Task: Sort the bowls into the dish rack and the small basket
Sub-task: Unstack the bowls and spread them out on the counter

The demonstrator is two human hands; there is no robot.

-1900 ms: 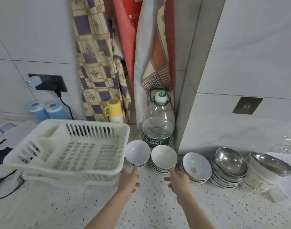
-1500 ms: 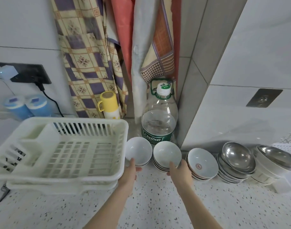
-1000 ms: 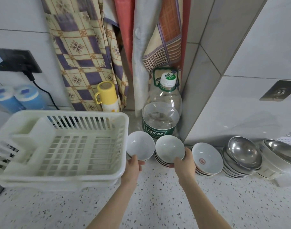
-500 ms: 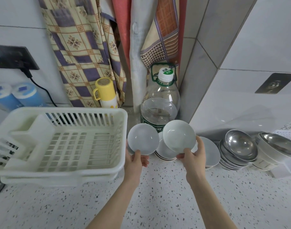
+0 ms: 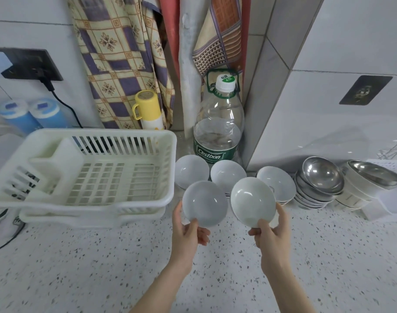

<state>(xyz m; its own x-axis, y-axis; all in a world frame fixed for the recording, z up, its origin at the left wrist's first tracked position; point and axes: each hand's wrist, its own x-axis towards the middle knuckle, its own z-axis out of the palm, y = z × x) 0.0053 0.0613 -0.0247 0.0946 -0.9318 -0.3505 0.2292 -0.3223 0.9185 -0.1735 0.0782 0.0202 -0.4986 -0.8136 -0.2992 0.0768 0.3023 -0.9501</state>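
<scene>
My left hand (image 5: 188, 233) pinches the near rim of a small white bowl (image 5: 204, 203), lifted and tilted toward me. My right hand (image 5: 272, 233) grips a second white bowl (image 5: 252, 201) the same way, just to its right. Behind them, three stacks of white bowls (image 5: 191, 171) (image 5: 226, 177) (image 5: 276, 184) lean along the wall. Farther right lean a stack of steel bowls (image 5: 321, 177) and a stack of white bowls topped by a steel one (image 5: 371, 177). The white plastic dish rack (image 5: 84, 199) stands empty at the left. No small basket shows.
A large clear water bottle (image 5: 220, 129) stands in the corner behind the stacks. A yellow flask (image 5: 147, 109) and two blue canisters (image 5: 32, 114) line the back wall. A black cable (image 5: 3, 233) trails by the rack. The speckled counter (image 5: 102, 267) spreads in front.
Both hands took a bowl off the two left stacks, lifted them, and have drawn them toward me and lower in view. The stacks behind are uncovered again.
</scene>
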